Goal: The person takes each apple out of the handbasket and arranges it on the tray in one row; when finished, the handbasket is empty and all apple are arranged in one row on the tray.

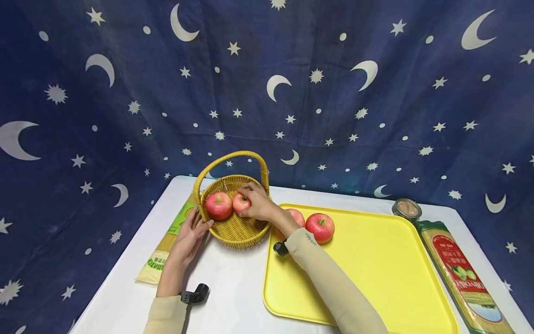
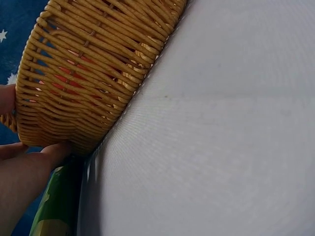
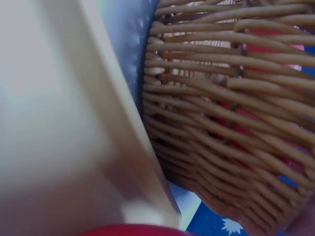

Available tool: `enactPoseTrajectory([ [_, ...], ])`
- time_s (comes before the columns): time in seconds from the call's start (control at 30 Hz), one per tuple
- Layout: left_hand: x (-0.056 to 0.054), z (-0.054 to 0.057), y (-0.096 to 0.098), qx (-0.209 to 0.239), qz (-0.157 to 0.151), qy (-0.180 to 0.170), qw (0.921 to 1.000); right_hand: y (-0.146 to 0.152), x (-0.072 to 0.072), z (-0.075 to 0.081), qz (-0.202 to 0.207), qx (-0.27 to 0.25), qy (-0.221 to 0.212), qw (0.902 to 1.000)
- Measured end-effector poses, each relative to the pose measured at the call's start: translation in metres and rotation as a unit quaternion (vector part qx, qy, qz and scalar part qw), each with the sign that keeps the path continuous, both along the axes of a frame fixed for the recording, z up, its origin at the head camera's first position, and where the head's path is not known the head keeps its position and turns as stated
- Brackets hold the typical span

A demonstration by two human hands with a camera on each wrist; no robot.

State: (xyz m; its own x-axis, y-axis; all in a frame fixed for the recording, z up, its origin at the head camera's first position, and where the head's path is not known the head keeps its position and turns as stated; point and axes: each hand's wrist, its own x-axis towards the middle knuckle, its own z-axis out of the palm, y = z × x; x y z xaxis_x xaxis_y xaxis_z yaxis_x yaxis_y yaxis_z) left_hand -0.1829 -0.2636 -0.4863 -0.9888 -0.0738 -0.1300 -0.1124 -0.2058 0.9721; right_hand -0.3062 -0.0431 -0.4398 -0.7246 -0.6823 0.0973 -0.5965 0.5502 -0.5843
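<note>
A yellow wicker basket point(image 1: 239, 239) with a tall arched handle stands at the back left of the table. My left hand point(image 1: 187, 236) grips its left side near the rim; in the left wrist view a finger point(image 2: 56, 151) lies against the wicker wall. Inside, a red apple point(image 1: 218, 206) sits on the left. Beside it, my right hand point(image 1: 257, 203) reaches over the right rim and holds another apple point(image 1: 240, 203) with curled fingers. Two more apples rest on a yellow tray point(image 1: 375, 260): one apple point(image 1: 321, 228) fully visible, the other point(image 1: 295, 216) partly behind the right forearm.
A green and yellow packet point(image 1: 160, 257) lies left of the basket, partly under the left arm. Past the tray's right edge are a long noodle-like packet point(image 1: 463, 273) and a round tin point(image 1: 406, 209). A dark blue star-patterned cloth point(image 1: 308, 120) hangs behind the table.
</note>
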Motion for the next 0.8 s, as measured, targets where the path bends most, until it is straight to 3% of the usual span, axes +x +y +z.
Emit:
enactPoseTrajectory([
  [0.5, -0.001, 0.002, 0.002, -0.002, 0.001, -0.009, 1.0000, 0.014, 0.019, 0.001, -0.002, 0.035, -0.039, 0.9986],
  [0.67, -0.004, 0.003, 0.004, -0.004, -0.002, -0.001, 1.0000, 0.018, 0.025, -0.001, -0.024, 0.012, -0.017, 0.9995],
  [0.8, -0.002, 0.002, 0.003, -0.007, 0.004, -0.014, 0.9999, 0.020, 0.033, -0.001, -0.025, -0.023, -0.004, 0.9994],
])
